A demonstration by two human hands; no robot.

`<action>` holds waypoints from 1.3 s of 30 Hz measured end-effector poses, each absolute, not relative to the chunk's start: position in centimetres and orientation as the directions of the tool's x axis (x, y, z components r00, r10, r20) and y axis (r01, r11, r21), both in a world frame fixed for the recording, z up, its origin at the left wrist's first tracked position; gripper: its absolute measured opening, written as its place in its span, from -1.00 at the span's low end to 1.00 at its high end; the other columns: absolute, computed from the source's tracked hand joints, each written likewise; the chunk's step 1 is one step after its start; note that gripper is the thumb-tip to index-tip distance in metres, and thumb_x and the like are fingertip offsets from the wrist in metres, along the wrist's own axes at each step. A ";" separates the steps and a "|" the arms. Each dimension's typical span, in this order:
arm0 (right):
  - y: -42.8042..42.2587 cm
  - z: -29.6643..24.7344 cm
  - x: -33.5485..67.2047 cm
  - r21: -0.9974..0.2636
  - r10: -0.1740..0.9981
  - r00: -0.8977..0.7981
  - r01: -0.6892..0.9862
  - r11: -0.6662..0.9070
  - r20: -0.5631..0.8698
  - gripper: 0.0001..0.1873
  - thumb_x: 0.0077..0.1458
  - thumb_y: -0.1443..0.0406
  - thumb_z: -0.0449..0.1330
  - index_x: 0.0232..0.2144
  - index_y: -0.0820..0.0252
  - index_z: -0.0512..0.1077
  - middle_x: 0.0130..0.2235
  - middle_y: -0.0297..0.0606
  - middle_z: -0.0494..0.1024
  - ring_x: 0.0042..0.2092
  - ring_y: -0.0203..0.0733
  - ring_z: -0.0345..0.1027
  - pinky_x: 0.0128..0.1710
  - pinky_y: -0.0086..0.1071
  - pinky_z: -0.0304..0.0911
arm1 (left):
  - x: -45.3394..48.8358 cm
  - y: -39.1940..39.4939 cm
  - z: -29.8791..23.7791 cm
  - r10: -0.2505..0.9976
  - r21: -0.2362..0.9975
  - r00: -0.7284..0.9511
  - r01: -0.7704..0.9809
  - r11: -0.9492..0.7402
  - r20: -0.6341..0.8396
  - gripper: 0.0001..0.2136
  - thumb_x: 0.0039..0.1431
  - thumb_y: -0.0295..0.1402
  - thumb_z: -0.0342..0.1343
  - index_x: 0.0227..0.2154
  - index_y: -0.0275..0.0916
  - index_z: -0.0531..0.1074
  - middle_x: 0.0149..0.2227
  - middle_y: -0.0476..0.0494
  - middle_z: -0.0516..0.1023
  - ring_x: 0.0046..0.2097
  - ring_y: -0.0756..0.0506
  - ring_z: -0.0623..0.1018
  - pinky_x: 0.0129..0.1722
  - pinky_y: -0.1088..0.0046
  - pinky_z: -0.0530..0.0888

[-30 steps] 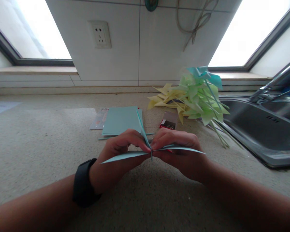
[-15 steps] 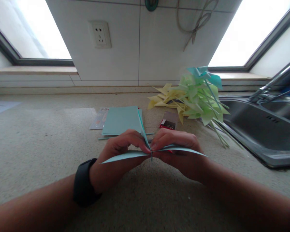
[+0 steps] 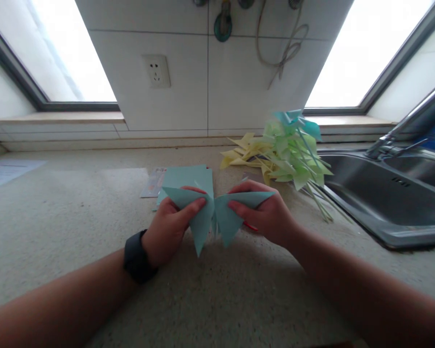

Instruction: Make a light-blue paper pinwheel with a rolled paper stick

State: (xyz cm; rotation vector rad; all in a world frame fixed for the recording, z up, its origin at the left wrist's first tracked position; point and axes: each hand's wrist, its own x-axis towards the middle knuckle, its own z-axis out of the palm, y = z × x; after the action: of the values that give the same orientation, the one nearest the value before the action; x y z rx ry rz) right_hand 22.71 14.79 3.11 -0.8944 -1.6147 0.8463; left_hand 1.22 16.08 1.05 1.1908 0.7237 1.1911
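A light blue folded paper pinwheel (image 3: 213, 217) is held upright between both hands above the speckled countertop (image 3: 58, 217). My left hand (image 3: 168, 229), with a black watch on its wrist, pinches the left blades with thumb and fingers. My right hand (image 3: 266, 217) is closed on the right blades. The pinwheel's face is turned toward me and its centre sits between my fingertips. A red bit shows under my right hand; I cannot make out what it is.
A stack of light blue paper sheets (image 3: 184, 176) lies just behind my hands. A pile of yellow, green and blue pinwheels on sticks (image 3: 286, 150) lies at the back right beside a steel sink (image 3: 384, 193). A wall socket (image 3: 155, 71) and windows are behind.
The pinwheel was held flat, edge-on, and is now tipped up with its face toward me. Both hands rose slightly and shifted their grip; the view tilted a little upward.
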 end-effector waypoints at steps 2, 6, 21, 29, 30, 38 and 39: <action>15.1 3.3 22.9 -0.880 0.884 -0.137 0.106 0.462 0.448 -0.84 0.06 0.33 0.35 -0.26 0.21 0.50 -0.44 -0.41 0.47 -0.51 -0.38 0.26 -0.57 -0.51 0.21 | 1.3 16.0 1.3 0.962 0.947 0.246 -0.319 -0.039 0.123 -0.80 0.16 -0.28 0.36 -0.23 -0.23 0.52 -0.43 0.04 0.55 -0.44 0.02 0.53 -0.48 0.57 0.45; 15.1 3.8 23.3 -0.891 0.885 -0.140 0.031 0.452 0.444 -0.77 0.07 0.28 0.34 -0.22 0.19 0.43 -0.44 -0.43 0.43 -0.48 -0.37 0.26 -0.52 -0.48 0.25 | 1.5 15.5 1.9 0.973 0.938 0.215 -0.346 -0.010 0.089 -0.76 0.12 -0.29 0.38 -0.22 -0.24 0.50 -0.42 0.03 0.57 -0.42 0.01 0.55 -0.44 0.54 0.51; 10.1 5.3 24.9 -0.927 0.864 -0.368 0.009 0.375 0.345 -0.29 0.19 0.25 0.14 0.31 -0.21 -0.02 0.16 -0.18 0.39 -0.11 -0.17 0.48 -0.11 -0.14 0.47 | 0.4 6.7 3.9 0.996 0.916 0.080 -0.396 0.070 -0.041 -0.61 0.11 -0.36 0.37 -0.03 -0.23 0.39 -0.26 -0.07 0.63 -0.32 -0.02 0.58 -0.35 0.53 0.53; 0.5 3.3 22.7 -0.815 0.857 -0.284 0.288 0.503 0.429 -0.58 0.23 0.35 0.22 0.10 -0.12 0.41 0.28 -0.22 0.23 0.33 0.02 0.09 0.28 0.05 0.10 | 1.9 -0.3 3.3 0.995 0.895 0.073 -0.435 0.099 -0.075 -0.46 0.08 -0.25 0.41 0.04 -0.23 0.29 -0.29 -0.07 0.63 -0.35 -0.01 0.57 -0.34 0.51 0.52; -0.8 3.2 22.5 -0.813 0.855 -0.293 0.289 0.505 0.427 -0.60 0.27 0.35 0.17 0.11 -0.15 0.40 0.29 -0.24 0.24 0.32 -0.02 0.12 0.27 0.01 0.12 | 2.2 -1.1 3.1 0.993 0.892 0.072 -0.436 0.115 -0.092 -0.44 0.07 -0.23 0.42 0.05 -0.22 0.28 -0.29 -0.07 0.62 -0.37 -0.02 0.56 -0.36 0.50 0.51; -5.9 -0.5 20.7 -0.927 0.945 -0.176 0.212 0.310 0.276 -0.77 0.16 0.35 0.21 -0.11 0.07 0.42 -0.27 -0.30 0.54 -0.27 -0.18 0.42 -0.26 -0.30 0.35 | 2.9 -6.1 1.3 0.998 0.950 0.015 -0.305 0.067 -0.065 -0.49 0.11 -0.15 0.38 0.05 -0.17 0.36 -0.14 -0.17 0.65 -0.21 -0.12 0.62 -0.20 0.44 0.53; -6.0 -0.8 20.5 -0.947 0.958 -0.150 0.174 0.268 0.244 -0.85 0.18 0.33 0.19 -0.16 0.10 0.42 -0.31 -0.30 0.53 -0.31 -0.19 0.40 -0.30 -0.32 0.34 | 2.8 -6.5 1.3 0.999 0.961 0.023 -0.272 0.045 -0.041 -0.50 0.12 -0.14 0.36 0.06 -0.16 0.38 -0.13 -0.17 0.65 -0.19 -0.13 0.63 -0.18 0.44 0.53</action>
State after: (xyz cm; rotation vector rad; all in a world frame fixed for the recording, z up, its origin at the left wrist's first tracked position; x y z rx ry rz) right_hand 20.55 -6.02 -0.79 -1.0847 -1.5573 1.0033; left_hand 2.77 -6.47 1.30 0.9818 1.0128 1.2833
